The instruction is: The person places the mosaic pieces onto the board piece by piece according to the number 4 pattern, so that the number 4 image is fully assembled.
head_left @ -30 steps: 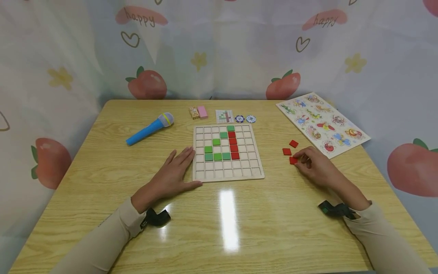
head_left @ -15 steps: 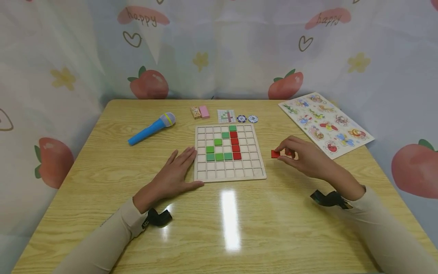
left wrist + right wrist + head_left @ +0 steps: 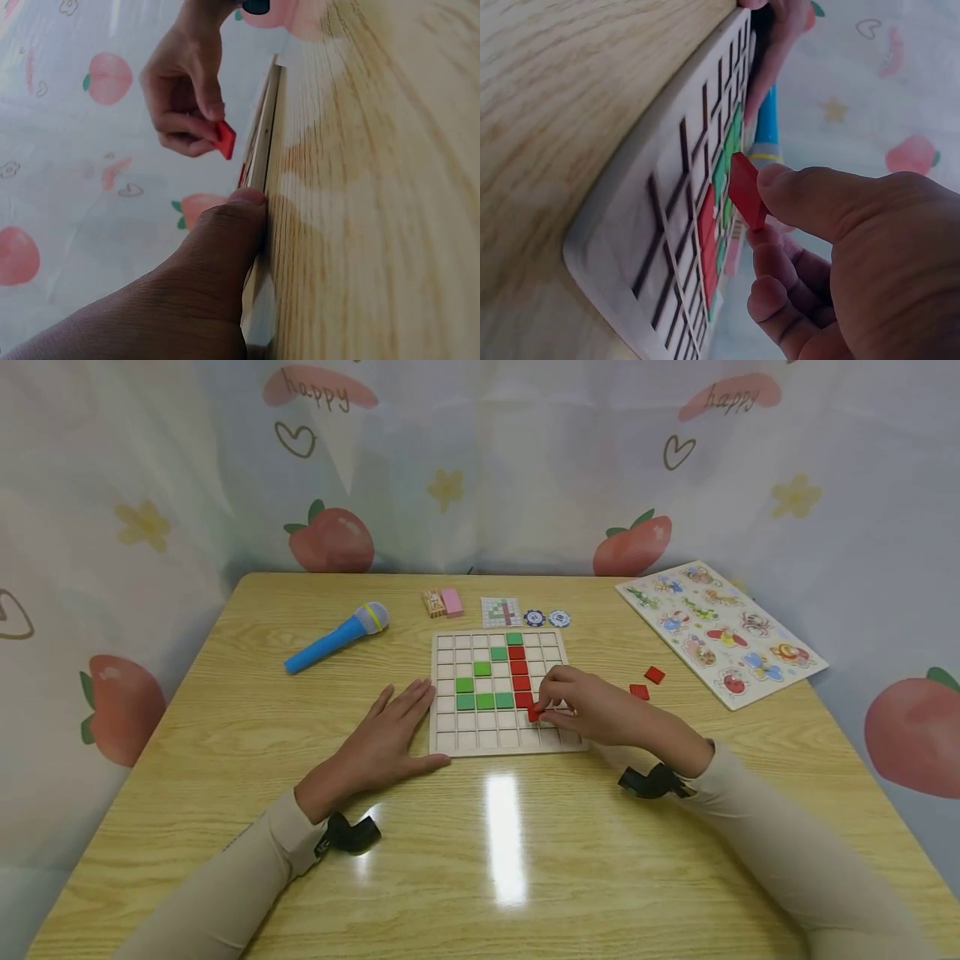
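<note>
One wooden grid board (image 3: 502,743) is sitting at frame centre, holding six green tiles and four red ones. Two loose red tiles (image 3: 647,683) are lying to its right. The right hand (image 3: 588,706) is pinching a fifth red tile (image 3: 534,714) just above the board, directly below the red column. The left hand (image 3: 382,735) is resting flat, fingers straight, against the board's left edge.

We noted grid board (image 3: 442,743) cells partly hidden beneath right hand (image 3: 592,710), pattern card (image 3: 500,611) markings too small, left wrist view blurred, forearms cut off.
</note>
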Action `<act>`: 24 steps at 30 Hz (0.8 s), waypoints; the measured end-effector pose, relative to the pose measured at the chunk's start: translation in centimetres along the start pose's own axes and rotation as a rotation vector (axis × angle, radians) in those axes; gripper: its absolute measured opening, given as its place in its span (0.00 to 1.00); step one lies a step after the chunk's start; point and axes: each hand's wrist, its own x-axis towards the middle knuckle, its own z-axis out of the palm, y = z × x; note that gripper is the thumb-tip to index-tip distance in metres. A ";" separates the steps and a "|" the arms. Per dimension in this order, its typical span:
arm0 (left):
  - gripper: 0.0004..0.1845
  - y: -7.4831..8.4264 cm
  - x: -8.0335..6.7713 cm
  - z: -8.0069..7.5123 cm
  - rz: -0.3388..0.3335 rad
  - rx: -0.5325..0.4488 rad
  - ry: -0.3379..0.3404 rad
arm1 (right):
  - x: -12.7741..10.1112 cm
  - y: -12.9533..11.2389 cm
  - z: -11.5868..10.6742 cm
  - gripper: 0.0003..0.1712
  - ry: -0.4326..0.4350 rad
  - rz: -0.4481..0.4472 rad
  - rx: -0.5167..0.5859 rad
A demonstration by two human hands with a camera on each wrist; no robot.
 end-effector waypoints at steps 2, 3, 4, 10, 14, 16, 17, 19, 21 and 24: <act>0.61 0.0 0.0 0.0 0.002 0.002 0.000 | 0.5 -0.1 0.4 0.05 -0.018 0.008 0.007; 0.61 0.0 0.0 0.0 0.004 0.003 0.001 | 0.6 -0.1 0.6 0.05 -0.025 0.013 0.010; 0.61 0.0 0.0 0.1 0.005 0.004 0.002 | 0.8 0.0 0.9 0.04 -0.030 0.012 0.005; 0.61 -0.1 0.0 0.1 0.012 0.001 0.002 | 1.3 0.3 1.7 0.03 -0.033 -0.006 -0.017; 0.61 -0.1 0.0 0.1 0.010 -0.004 0.000 | 1.3 0.4 2.0 0.04 -0.022 -0.025 -0.016; 0.61 0.0 0.0 0.0 0.008 -0.005 0.000 | 1.2 0.5 2.1 0.04 -0.011 -0.046 -0.022; 0.61 0.0 -0.1 0.0 0.007 -0.005 0.001 | 1.2 0.5 2.2 0.04 -0.005 -0.057 -0.027; 0.61 0.0 -0.1 0.0 0.008 -0.005 0.001 | 1.1 0.6 2.3 0.04 0.009 -0.077 -0.036; 0.61 0.0 -0.1 -0.1 0.010 -0.005 0.001 | 1.1 0.6 2.5 0.04 0.016 -0.081 -0.053; 0.61 0.0 -0.1 -0.1 0.011 -0.005 0.004 | 0.9 0.7 2.7 0.04 0.016 -0.073 -0.072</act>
